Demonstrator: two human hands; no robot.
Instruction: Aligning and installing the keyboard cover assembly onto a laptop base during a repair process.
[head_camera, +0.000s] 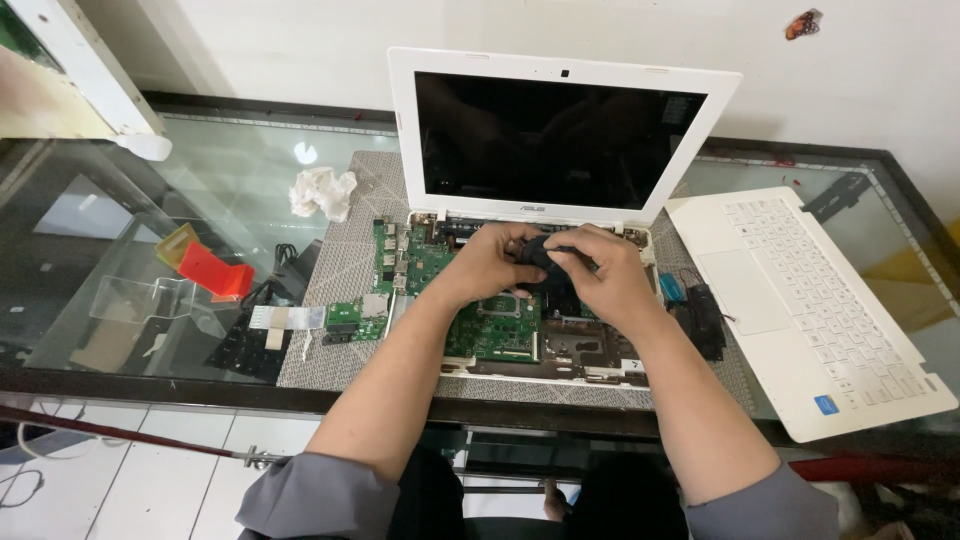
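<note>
Left hand (492, 262) and right hand (605, 272): fingers pinched black part (540, 255) from both sides, steadying it | over open laptop (500, 335) board | keyboard cover (815, 300) set aside right on bench (230, 190)

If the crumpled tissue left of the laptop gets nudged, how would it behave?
The tissue looks loosely wadded, so probably very light and soft. On the smooth glass table it would likely slide or tumble rather than roll. It should squash when pinched, not break.
</note>
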